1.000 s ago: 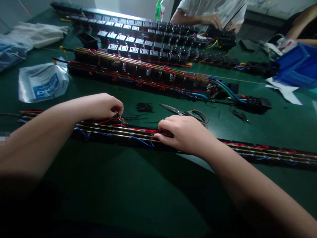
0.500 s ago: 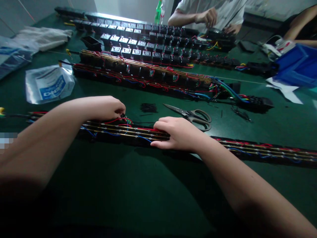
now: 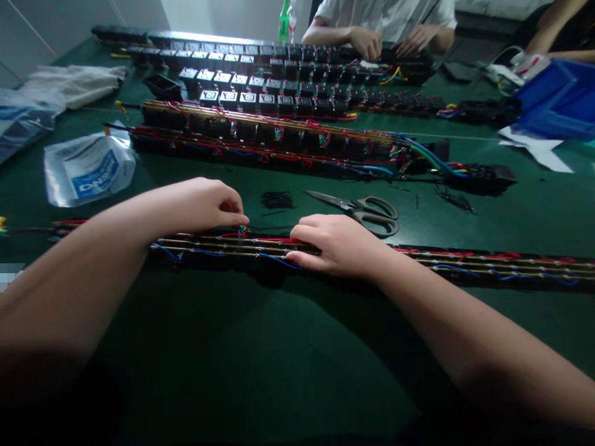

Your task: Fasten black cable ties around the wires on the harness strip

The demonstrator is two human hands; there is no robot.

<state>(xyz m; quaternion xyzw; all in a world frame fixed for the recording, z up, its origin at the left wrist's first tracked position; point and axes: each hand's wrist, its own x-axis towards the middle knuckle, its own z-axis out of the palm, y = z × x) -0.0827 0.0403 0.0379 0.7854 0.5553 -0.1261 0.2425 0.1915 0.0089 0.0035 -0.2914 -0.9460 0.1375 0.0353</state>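
Observation:
A long black strip (image 3: 469,263) lies across the green table, with brass rods, red wires and blue wires along its top. My right hand (image 3: 332,244) grips it near the middle, fingers over the far side and thumb on the near side. Further left, my left hand (image 3: 216,204) is closed in a pinch at a small green circuit board (image 3: 243,230), which stands just above the rods on thin wires. The fingertips partly cover that board. Scissors (image 3: 367,210) and a small pile of short black tubes (image 3: 277,199) lie beyond the strip.
Further wired strips (image 3: 260,139) and rows of black modules (image 3: 267,99) fill the far side. A plastic bag (image 3: 90,167) lies at left, a blue bin (image 3: 558,102) at right. Across the table, a co-worker's hands (image 3: 367,43) are over another strip.
My left hand has shifted slightly right, its fingertips now at the green board; the dark piece near them no longer shows. My right hand stays on the strip. The co-worker's hand has lowered.

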